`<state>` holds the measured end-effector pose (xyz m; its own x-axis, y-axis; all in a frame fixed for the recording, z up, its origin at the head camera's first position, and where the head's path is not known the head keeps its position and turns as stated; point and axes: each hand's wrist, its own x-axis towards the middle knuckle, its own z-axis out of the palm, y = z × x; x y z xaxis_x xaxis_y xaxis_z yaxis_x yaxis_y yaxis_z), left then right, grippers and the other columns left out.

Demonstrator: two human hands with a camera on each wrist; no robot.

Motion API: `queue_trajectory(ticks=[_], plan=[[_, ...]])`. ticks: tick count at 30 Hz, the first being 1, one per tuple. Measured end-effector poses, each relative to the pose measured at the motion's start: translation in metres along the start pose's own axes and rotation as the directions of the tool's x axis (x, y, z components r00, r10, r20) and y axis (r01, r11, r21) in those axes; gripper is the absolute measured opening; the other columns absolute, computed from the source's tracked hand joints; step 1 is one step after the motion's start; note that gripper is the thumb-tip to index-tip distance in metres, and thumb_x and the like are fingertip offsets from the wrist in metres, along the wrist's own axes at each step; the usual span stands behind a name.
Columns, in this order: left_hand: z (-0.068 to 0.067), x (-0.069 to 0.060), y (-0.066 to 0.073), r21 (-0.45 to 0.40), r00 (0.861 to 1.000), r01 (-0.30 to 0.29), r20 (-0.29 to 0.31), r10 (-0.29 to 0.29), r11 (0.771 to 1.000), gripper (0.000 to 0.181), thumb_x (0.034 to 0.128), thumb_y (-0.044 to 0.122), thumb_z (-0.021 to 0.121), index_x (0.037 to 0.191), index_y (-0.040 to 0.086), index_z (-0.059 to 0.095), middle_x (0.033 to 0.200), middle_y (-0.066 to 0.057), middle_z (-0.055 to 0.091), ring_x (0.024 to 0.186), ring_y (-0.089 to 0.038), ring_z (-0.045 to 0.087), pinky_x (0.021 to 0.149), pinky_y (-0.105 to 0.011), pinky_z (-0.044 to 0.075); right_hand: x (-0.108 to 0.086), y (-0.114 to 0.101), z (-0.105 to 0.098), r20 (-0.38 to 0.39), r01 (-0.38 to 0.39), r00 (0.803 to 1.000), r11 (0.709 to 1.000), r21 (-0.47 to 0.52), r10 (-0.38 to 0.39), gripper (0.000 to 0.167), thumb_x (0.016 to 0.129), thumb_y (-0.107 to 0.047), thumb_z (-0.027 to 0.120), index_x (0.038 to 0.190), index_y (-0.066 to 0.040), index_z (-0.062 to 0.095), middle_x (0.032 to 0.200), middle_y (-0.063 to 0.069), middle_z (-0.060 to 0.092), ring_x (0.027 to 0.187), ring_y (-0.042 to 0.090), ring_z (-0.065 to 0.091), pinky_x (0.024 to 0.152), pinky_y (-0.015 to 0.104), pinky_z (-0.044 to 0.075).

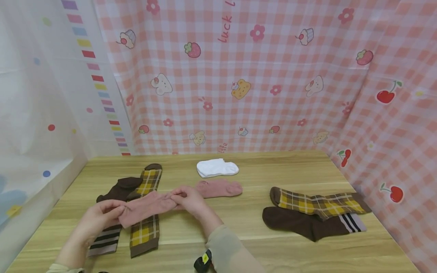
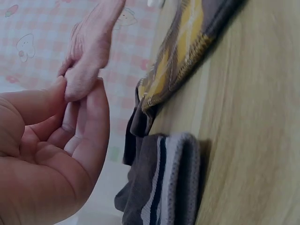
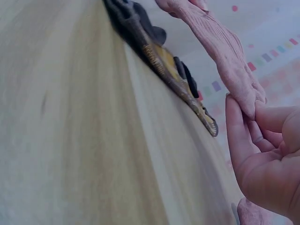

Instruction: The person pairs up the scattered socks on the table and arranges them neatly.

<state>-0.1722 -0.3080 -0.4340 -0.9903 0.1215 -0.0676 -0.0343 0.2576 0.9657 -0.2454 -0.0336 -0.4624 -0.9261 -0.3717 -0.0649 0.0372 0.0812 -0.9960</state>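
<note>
A pink ribbed sock [image 1: 145, 208] is stretched between my two hands above the table. My left hand [image 1: 92, 222] pinches one end between thumb and fingers, as the left wrist view also shows with the sock [image 2: 86, 65] at the fingertips. The other end is pinched by my right hand [image 1: 194, 204]; in the right wrist view the sock [image 3: 229, 61] runs up from thumb and forefinger. Below it lie a yellow-and-brown plaid sock [image 1: 145, 233] and a dark brown sock [image 1: 117, 191] with a striped cuff. Another pink sock [image 1: 222, 189] lies just beyond my right hand.
A white low-cut sock [image 1: 216, 168] lies at the back middle of the wooden table [image 1: 239, 242]. On the right side are a plaid sock [image 1: 317, 203] and a brown sock [image 1: 297, 223] with a striped cuff. Patterned curtains [image 1: 218, 76] enclose the table's back and sides.
</note>
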Motion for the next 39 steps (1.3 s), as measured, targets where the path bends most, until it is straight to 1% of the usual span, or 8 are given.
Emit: queue_trajectory(ticks=[4, 7, 10, 19, 28, 31, 35, 39], plan=[[-0.001, 0.001, -0.001, -0.145, 0.999, -0.033, 0.011, 0.035, 0.989, 0.017, 0.1009, 0.003, 0.054, 0.107, -0.005, 0.069, 0.094, 0.002, 0.067, 0.085, -0.008, 0.064, 0.074, -0.028, 0.058, -0.002, -0.003, -0.001, 0.011, -0.032, 0.999, 0.986, 0.165, 0.031, 0.014, 0.093, 0.004, 0.062, 0.106, 0.009, 0.065, 0.093, 0.011, 0.066, 0.078, 0.015, 0.063, 0.077, 0.031, 0.058], [0.000, 0.000, -0.001, -0.216, 0.998, -0.059, 0.011, 0.062, 0.975, 0.020, 0.1013, 0.002, 0.053, 0.104, 0.005, 0.072, 0.093, 0.002, 0.066, 0.084, -0.008, 0.063, 0.073, -0.027, 0.058, -0.004, -0.006, -0.002, 0.021, -0.035, 0.999, 0.977, 0.212, 0.031, 0.016, 0.093, 0.004, 0.062, 0.108, 0.010, 0.064, 0.094, 0.011, 0.067, 0.078, 0.014, 0.063, 0.078, 0.032, 0.058], [0.002, 0.000, 0.000, -0.244, 0.997, -0.069, 0.002, 0.071, 0.967, 0.021, 0.1017, 0.003, 0.053, 0.103, 0.009, 0.073, 0.093, 0.002, 0.066, 0.082, -0.008, 0.062, 0.073, -0.026, 0.057, -0.005, -0.008, -0.004, 0.033, -0.031, 0.999, 0.968, 0.248, 0.023, 0.015, 0.094, 0.004, 0.061, 0.107, 0.011, 0.063, 0.093, 0.010, 0.067, 0.077, 0.014, 0.063, 0.077, 0.031, 0.058], [0.009, 0.002, 0.005, -0.263, 0.998, -0.068, -0.026, 0.064, 0.962, 0.020, 0.1025, 0.007, 0.053, 0.100, 0.010, 0.072, 0.091, 0.002, 0.065, 0.079, -0.008, 0.060, 0.070, -0.024, 0.056, -0.007, -0.010, -0.010, 0.065, -0.028, 0.998, 0.949, 0.315, 0.008, 0.015, 0.097, 0.005, 0.056, 0.109, 0.013, 0.060, 0.096, 0.009, 0.067, 0.080, 0.014, 0.063, 0.079, 0.031, 0.057], [0.017, 0.005, 0.008, -0.294, 0.995, -0.097, -0.030, 0.092, 0.951, 0.020, 0.1024, 0.007, 0.053, 0.099, 0.012, 0.072, 0.092, 0.003, 0.065, 0.078, -0.007, 0.059, 0.066, -0.022, 0.054, -0.008, -0.008, -0.018, 0.061, -0.017, 0.998, 0.941, 0.338, -0.003, 0.014, 0.098, 0.006, 0.054, 0.108, 0.013, 0.059, 0.088, 0.005, 0.063, 0.077, 0.012, 0.061, 0.071, 0.024, 0.054], [0.020, 0.008, 0.010, -0.289, 0.996, -0.088, -0.031, 0.082, 0.953, 0.018, 0.1026, 0.009, 0.054, 0.102, 0.012, 0.072, 0.095, 0.002, 0.066, 0.080, -0.008, 0.059, 0.067, -0.022, 0.054, -0.009, -0.007, -0.021, 0.056, 0.002, 0.998, 0.937, 0.350, -0.023, 0.016, 0.098, 0.007, 0.053, 0.110, 0.016, 0.057, 0.088, 0.005, 0.063, 0.077, 0.011, 0.061, 0.072, 0.025, 0.055], [0.024, 0.012, 0.015, -0.262, 0.996, -0.088, -0.026, 0.085, 0.961, 0.017, 0.1028, 0.012, 0.054, 0.105, 0.009, 0.071, 0.093, 0.002, 0.065, 0.078, -0.009, 0.060, 0.066, -0.024, 0.054, -0.011, -0.007, -0.027, 0.045, 0.023, 0.998, 0.936, 0.350, -0.042, 0.017, 0.098, 0.008, 0.051, 0.112, 0.017, 0.056, 0.087, 0.005, 0.062, 0.077, 0.010, 0.061, 0.074, 0.026, 0.055], [0.030, 0.016, 0.020, -0.229, 0.994, -0.110, -0.020, 0.108, 0.967, 0.018, 0.1031, 0.013, 0.053, 0.107, 0.007, 0.070, 0.091, 0.001, 0.065, 0.075, -0.010, 0.060, 0.065, -0.025, 0.054, -0.014, -0.008, -0.033, 0.030, 0.035, 0.998, 0.932, 0.360, -0.049, 0.017, 0.098, 0.008, 0.051, 0.112, 0.017, 0.055, 0.087, 0.004, 0.062, 0.077, 0.009, 0.061, 0.073, 0.024, 0.055]])
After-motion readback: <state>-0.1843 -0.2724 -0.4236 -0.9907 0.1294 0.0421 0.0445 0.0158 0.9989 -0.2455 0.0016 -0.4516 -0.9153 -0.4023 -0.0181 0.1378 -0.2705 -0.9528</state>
